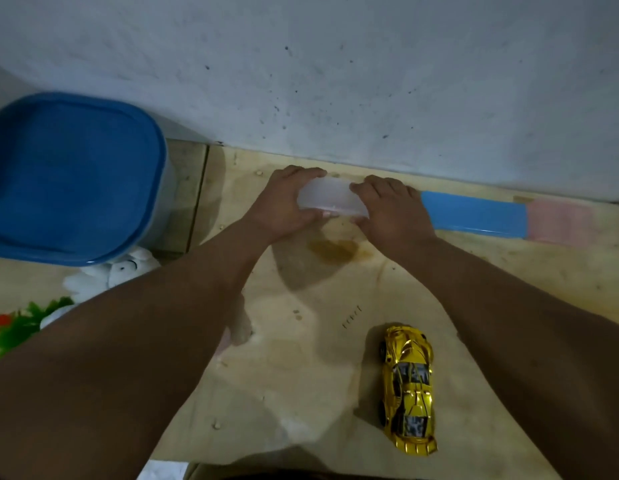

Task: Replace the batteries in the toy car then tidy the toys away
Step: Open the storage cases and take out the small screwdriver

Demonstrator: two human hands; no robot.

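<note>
A shiny gold toy car (408, 388) lies on its wheels on the plywood board (336, 341), near the front right, between my forearms. At the far edge of the board, close to the wall, both hands clasp a small translucent white plastic box (330, 197). My left hand (287, 206) grips its left end and my right hand (391, 211) grips its right end. Whatever the box holds is hidden. No batteries are visible.
A large tub with a blue lid (72, 178) stands at the left. A white plush toy (110, 271) and a green and red toy (20, 323) lie below it. A blue and pink strip (502, 218) runs along the wall (336, 81) at right.
</note>
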